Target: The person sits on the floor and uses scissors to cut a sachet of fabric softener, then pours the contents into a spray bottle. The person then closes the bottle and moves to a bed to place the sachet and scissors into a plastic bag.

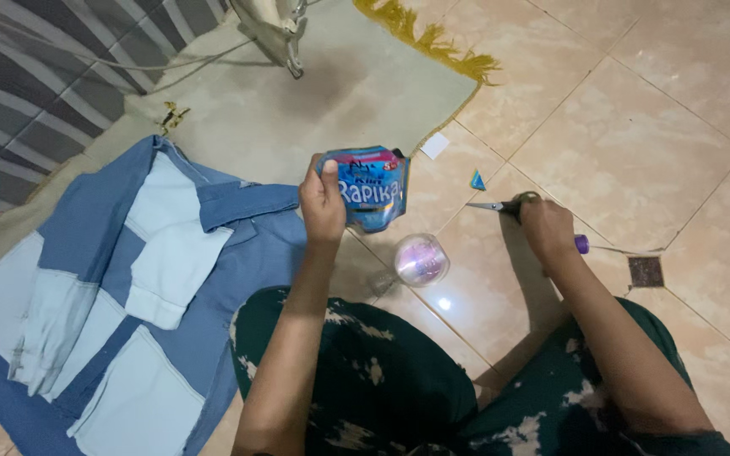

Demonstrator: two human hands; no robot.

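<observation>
Left hand (pixel 323 203): closed around blue refill pouch (pixel 371 190), held upright above tiled floor (pixel 635 152) | right hand (pixel 547 228): curled on scissors (pixel 500 205) laid flat, blades pointing left | clear bottle (pixel 421 259) between hands | patchwork denim shirt (pixel 128 287) spread flat on left.

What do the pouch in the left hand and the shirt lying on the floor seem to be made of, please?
The pouch in the left hand looks like glossy plastic film: it creases and catches light. The shirt looks like matte denim-like cloth in two blues, with soft folds and stitched patches, though the weave is too small to confirm.
</observation>
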